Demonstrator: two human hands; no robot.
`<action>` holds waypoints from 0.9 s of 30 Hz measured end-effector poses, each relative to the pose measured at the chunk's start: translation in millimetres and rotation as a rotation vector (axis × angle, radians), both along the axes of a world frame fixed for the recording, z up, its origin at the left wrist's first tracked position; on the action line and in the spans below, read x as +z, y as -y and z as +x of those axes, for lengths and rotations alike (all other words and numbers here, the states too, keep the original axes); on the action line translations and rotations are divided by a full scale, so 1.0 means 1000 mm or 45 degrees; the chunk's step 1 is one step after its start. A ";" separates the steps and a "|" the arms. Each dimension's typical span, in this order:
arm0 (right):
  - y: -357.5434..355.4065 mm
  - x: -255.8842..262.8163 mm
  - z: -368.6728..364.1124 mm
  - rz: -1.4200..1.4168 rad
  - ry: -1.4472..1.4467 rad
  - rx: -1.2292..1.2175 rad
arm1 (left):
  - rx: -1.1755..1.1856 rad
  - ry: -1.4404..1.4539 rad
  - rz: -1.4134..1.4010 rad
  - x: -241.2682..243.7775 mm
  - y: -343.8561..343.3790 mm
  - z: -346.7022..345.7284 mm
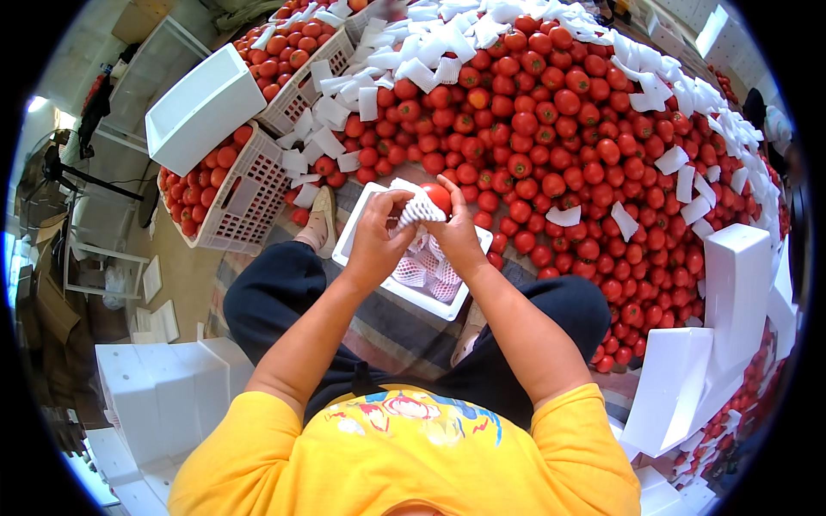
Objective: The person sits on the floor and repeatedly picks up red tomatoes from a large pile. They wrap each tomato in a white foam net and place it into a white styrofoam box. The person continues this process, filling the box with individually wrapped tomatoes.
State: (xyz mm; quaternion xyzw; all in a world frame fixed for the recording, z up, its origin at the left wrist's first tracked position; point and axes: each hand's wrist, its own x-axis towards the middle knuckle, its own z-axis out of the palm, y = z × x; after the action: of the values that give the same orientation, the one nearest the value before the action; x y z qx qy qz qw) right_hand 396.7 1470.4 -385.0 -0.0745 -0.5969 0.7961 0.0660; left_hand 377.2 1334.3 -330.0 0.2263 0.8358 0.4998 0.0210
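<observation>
My right hand (457,232) holds a red tomato (437,198) by its right side, over a white foam box (431,308). My left hand (381,235) grips a white foam net sleeve (418,208), which lies against the tomato's left side and partly covers it. Below both hands, several tomatoes in foam nets (413,271) sit in the box. The box stands on a striped cloth between my legs; my hands hide part of its inside.
A large heap of loose tomatoes (555,148) spreads ahead and to the right, edged by flat foam nets (419,48). Plastic crates of tomatoes (248,200) stand at the left, a white foam box (206,106) resting on them. More foam boxes (671,387) flank me.
</observation>
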 end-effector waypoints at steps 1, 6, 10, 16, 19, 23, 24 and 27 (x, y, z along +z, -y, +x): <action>0.000 0.004 0.001 -0.045 0.022 0.002 | 0.033 0.066 0.026 -0.001 0.002 0.004; -0.005 0.010 0.003 -0.616 0.088 0.100 | 0.124 0.806 1.078 -0.028 0.018 -0.006; -0.007 0.012 0.007 -0.894 -0.024 0.352 | -0.005 1.256 1.475 -0.014 0.020 -0.008; -0.004 0.027 0.010 -0.935 0.030 0.632 | -0.153 1.371 1.415 -0.023 0.030 -0.023; -0.006 0.027 0.008 -1.004 0.077 0.712 | 0.025 1.323 1.314 -0.017 0.017 -0.016; -0.006 0.026 0.008 -1.122 0.191 0.747 | 0.090 1.220 1.320 -0.034 0.015 -0.019; -0.004 0.033 0.009 -1.184 0.253 0.658 | 0.215 1.209 1.261 -0.018 0.006 -0.013; -0.006 0.027 0.005 -1.254 0.267 0.574 | 0.215 1.091 1.187 -0.029 -0.004 -0.014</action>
State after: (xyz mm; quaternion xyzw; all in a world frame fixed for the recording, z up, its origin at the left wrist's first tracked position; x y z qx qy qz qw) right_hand 401.8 1476.6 -357.7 -0.0458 -0.1583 0.9640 -0.2087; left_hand 363.6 1338.0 -358.5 -0.0748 0.4630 0.8571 0.2133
